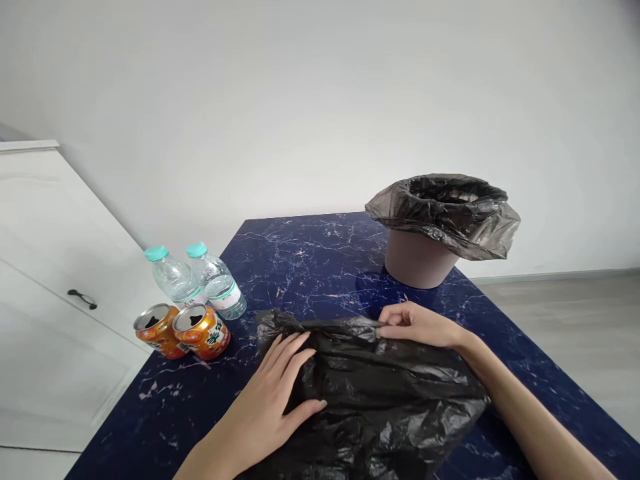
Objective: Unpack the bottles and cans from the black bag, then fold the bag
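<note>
A black plastic garbage bag [380, 393] lies spread over the near part of the table. My left hand [280, 383] rests on the bag's left side, fingers stretched out and the thumb apart from them. At the bag's far edge, my right hand [415, 325] pinches the plastic between thumb and curled fingers. Beyond my right hand stands a pinkish-grey trash bin [417, 260], lined with another black bag [450, 207] whose rim is folded outward over the top.
To the left stand two opened orange soda cans [157, 330] and two clear plastic bottles [220, 287] with turquoise caps. The table [300, 260] has a dark blue marbled top. A white cabinet [60, 287] is at the left, a white wall [320, 100] behind.
</note>
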Tool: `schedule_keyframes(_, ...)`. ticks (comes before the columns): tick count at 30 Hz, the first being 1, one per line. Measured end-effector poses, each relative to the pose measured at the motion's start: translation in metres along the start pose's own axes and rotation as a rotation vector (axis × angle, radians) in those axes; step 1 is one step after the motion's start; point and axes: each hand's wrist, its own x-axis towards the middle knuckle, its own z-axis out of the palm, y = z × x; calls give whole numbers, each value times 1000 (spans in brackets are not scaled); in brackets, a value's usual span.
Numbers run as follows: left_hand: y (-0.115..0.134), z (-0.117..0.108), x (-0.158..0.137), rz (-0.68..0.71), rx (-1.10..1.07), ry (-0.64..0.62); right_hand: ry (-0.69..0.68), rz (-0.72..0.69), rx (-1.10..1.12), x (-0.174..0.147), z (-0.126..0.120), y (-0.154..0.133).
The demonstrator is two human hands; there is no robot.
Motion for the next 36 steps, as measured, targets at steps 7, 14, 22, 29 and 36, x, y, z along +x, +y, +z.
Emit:
schedule_keyframes(7, -30, 14, -21, -15, 162, 23, 646, -122, 72, 3, -6, 2)
schedule_keyframes(14, -40, 19, -26, -220, 76, 174, 806, -147, 94, 4, -10, 6)
schedule_keyframes(22, -13, -3, 0, -488, -138, 89, 699, -149, 39, 16, -4, 20)
schedule_keyframes(29, 11, -35, 2, -579, -415, 277, 735, -127, 27, 18, -11, 26)
schedule_keyframes(36, 14, -57, -9, -623, -462, 543, 720, -132, 21, 19, -11, 30)
